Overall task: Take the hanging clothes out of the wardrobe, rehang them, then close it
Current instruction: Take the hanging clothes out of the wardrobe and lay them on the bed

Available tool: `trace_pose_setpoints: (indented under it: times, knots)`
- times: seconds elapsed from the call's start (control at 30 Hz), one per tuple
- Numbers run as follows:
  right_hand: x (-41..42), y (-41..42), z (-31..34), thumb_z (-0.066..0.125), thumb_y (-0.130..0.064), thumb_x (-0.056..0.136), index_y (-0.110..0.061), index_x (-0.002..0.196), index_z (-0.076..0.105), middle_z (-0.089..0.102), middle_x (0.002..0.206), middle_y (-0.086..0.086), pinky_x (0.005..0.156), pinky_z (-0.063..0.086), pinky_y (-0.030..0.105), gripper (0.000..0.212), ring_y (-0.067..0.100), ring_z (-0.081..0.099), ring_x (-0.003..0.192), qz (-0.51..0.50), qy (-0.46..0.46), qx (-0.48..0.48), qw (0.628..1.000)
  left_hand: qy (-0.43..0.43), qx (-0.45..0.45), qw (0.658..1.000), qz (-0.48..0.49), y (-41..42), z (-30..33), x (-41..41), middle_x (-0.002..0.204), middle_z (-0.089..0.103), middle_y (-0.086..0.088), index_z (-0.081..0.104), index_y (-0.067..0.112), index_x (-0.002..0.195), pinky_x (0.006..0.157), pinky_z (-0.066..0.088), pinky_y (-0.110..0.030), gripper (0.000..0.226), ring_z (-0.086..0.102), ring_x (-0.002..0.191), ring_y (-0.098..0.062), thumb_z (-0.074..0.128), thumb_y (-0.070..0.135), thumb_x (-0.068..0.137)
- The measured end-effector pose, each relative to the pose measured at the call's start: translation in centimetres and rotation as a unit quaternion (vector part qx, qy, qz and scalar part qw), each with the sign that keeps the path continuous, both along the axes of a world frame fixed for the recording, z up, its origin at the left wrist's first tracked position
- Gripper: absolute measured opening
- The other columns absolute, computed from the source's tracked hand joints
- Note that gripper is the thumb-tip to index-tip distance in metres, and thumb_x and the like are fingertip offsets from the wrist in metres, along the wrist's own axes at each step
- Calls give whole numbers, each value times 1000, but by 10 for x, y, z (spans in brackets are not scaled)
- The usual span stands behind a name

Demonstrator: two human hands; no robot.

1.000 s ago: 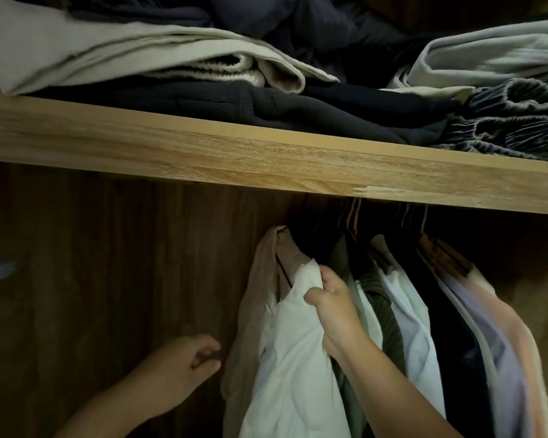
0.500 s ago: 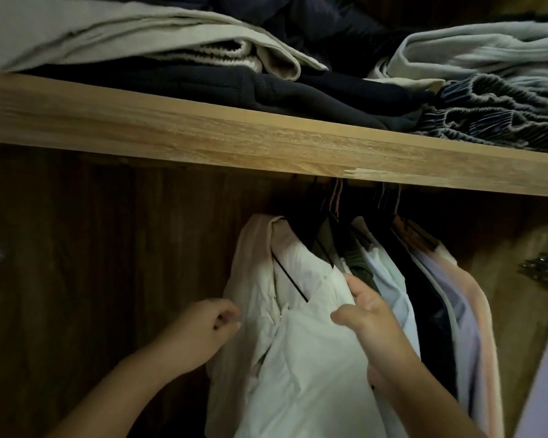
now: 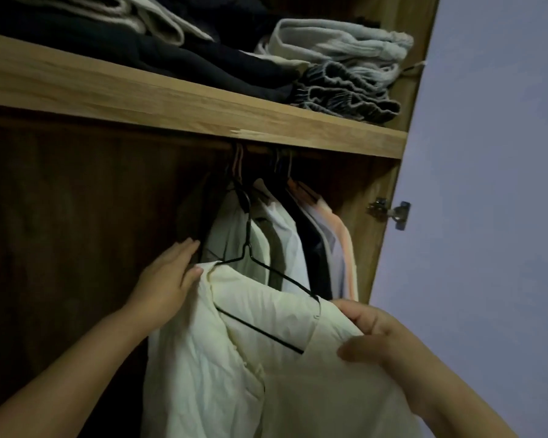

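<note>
Right-hand fingers (image 3: pixel 358 314) are clenched on the shoulder fabric of the cream shirt (image 3: pixel 222 368), thumb pressed on the front of the cloth, other fingers over the shoulder edge. Right hand (image 3: pixel 383 336) is thus gripping the shirt just below the right end of the black wire hanger (image 3: pixel 266 273). Left-hand fingers (image 3: pixel 184 251) are extended and spread, not clenched; the thumb is laid against the shirt's other shoulder, the rest of the left hand (image 3: pixel 163 281) is flat along the garment's edge. Whether cloth is actually pinched there cannot be told.

The shirt is carried on the hanger between the two hands, tilted, its right shoulder lower and nearer the camera. The hanger's neck is seen rising up and away from the fingers toward the dark space under the shelf; whether the hook is on the rail cannot be told.

Beyond the fingers, further hanging clothes (image 3: pixel 301 245) are packed together: white, olive, dark, pale and peach garments. Above them, the wooden shelf (image 3: pixel 171 102) is loaded with folded clothes (image 3: pixel 339 58). Right of the right hand, a metal hinge (image 3: pixel 389 211) is fixed at the wardrobe side panel (image 3: pixel 374 248), beside the pale wall (image 3: pixel 487 184). Left of the left hand, the dark wardrobe back (image 3: pixel 76 216) is exposed.
</note>
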State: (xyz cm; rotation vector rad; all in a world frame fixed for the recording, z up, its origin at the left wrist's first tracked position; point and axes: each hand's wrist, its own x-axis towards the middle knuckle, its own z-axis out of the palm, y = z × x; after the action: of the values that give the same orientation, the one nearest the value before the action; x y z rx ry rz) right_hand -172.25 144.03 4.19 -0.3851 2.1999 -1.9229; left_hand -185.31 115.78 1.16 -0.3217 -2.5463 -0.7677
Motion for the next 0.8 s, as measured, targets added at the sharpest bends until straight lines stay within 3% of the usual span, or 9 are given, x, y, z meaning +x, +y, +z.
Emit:
trace_pose_setpoints:
  times: [0.07,0.1,0.2,0.33,0.5,0.67,0.8]
  knots:
    - [24,15,2,51,1,58,-18,103,71,69,105,20,90,47,47,53,37,64,96,-9,-5,-4,1000,2,-29,999,-36,16,-6,12,134,52,-1,51,20,129,106,32,-34,34,40,130,-18,39,25,98]
    - [37,22,2,51,2,59,-16,105,71,68,107,22,91,47,48,53,38,64,96,-12,-8,-13,1000,4,-25,998,-55,24,-7,21,119,59,-1,58,20,117,94,39,-32,26,51,116,-19,40,24,98]
    - [74,47,0,51,5,62,-11,107,69,66,108,27,86,49,42,51,36,63,93,-17,-14,-21,1000,23,-24,995,-96,44,-3,51,81,57,3,53,24,79,63,36,-25,17,52,78,-11,47,22,95]
    - [130,86,-3,52,6,65,-12,105,70,68,103,23,76,54,35,47,31,66,88,-31,-14,17,999,57,-13,994,-89,76,-6,101,67,53,1,51,14,72,56,33,-27,24,49,66,-13,51,26,92]
    - [207,130,-9,53,4,64,-16,94,72,72,91,14,66,52,29,40,23,68,80,-97,-5,95,991,72,39,991,-104,129,-10,174,56,49,5,42,23,59,50,29,-26,34,48,58,-14,54,26,91]
    - [274,158,-19,59,-19,71,-11,91,69,65,91,28,70,43,34,23,23,59,75,-201,5,153,967,88,56,984,-145,172,-10,224,52,47,8,40,26,56,50,28,-24,37,46,55,-10,56,29,89]
    - [318,164,-22,61,-34,72,-15,76,68,61,66,3,58,41,25,20,14,55,60,-307,15,168,937,69,70,976,-195,199,-8,247,54,54,-3,53,9,62,55,37,-34,43,51,57,-21,52,46,85]
